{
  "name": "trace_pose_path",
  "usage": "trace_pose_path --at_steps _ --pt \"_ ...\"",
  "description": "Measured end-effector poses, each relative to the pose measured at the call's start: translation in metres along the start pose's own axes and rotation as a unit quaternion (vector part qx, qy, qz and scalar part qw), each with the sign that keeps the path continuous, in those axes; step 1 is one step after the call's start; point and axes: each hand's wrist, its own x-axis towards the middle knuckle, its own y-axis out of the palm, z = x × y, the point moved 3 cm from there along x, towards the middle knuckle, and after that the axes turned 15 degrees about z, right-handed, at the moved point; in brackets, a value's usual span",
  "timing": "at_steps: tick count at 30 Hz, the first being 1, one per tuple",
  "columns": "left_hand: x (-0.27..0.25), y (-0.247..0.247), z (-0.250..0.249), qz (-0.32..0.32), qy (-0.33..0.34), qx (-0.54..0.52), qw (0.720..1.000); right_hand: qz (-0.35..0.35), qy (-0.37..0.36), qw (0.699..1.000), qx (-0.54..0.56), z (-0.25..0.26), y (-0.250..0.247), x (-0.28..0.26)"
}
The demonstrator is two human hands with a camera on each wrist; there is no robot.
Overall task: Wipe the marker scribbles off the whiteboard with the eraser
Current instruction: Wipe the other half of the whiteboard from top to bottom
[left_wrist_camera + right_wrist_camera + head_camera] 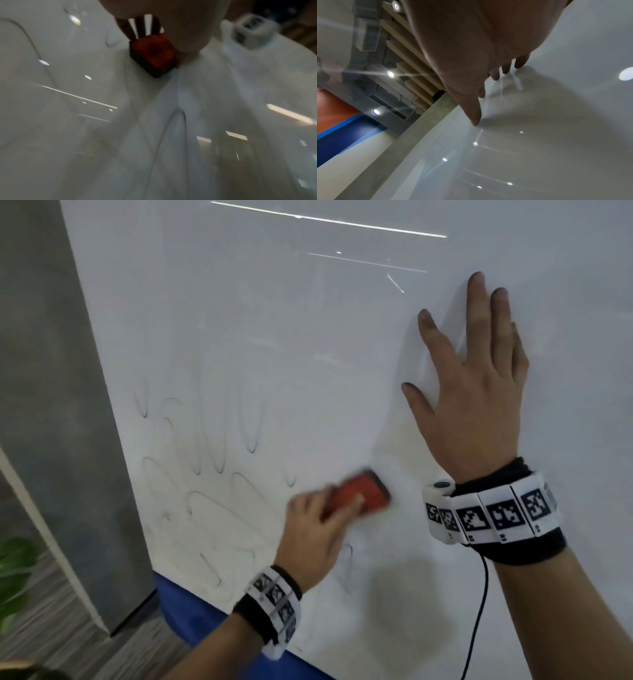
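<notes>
My left hand point(318, 529) grips a red eraser point(359, 494) with a dark felt base and holds it against the whiteboard point(274, 337); the eraser is blurred. Faint black marker loops point(219, 446) cover the board's lower left, left of the eraser. In the left wrist view the eraser point(154, 56) sits under my palm, with a thin marker line point(181, 116) below it. My right hand point(479, 378) lies flat on the board to the upper right, fingers straight and spread. In the right wrist view its fingertips point(476, 119) touch the glossy surface.
A grey pillar point(51, 371) borders the board's left edge. A blue strip point(191, 611) runs below the board's bottom edge, and green leaves point(13, 570) show at the lower left. A black cable point(479, 611) hangs from my right wristband. Ceiling lights reflect in the board.
</notes>
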Motion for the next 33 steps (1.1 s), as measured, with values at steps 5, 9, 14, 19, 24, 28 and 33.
trace_pose_path --at_steps 5,9,14,19,24,28,33 --pt "-0.008 0.002 0.022 0.02 0.076 0.061 0.995 0.0 -0.008 1.0 -0.011 -0.003 0.001 0.0" --pt "0.015 -0.028 0.055 -0.088 -0.129 -0.086 0.984 0.003 -0.009 1.0 -0.007 -0.003 0.001 -0.002" --pt "0.004 -0.008 0.017 -0.064 -0.151 -0.105 0.981 0.003 0.002 1.0 -0.009 0.0 0.003 -0.003" --pt "0.005 -0.019 0.039 -0.032 -0.08 -0.05 0.995 -0.003 0.005 1.0 0.002 0.003 0.005 -0.003" --pt "0.041 -0.078 0.145 -0.215 -0.401 -0.237 0.859 0.0 0.014 1.0 -0.001 0.006 0.004 -0.003" --pt "0.028 -0.057 0.099 -0.151 -0.27 -0.126 0.943 -0.012 0.039 0.999 0.01 0.015 0.007 -0.002" --pt "0.016 -0.048 0.091 -0.068 -0.125 -0.041 0.989 -0.024 0.098 0.994 0.03 0.038 0.013 0.003"
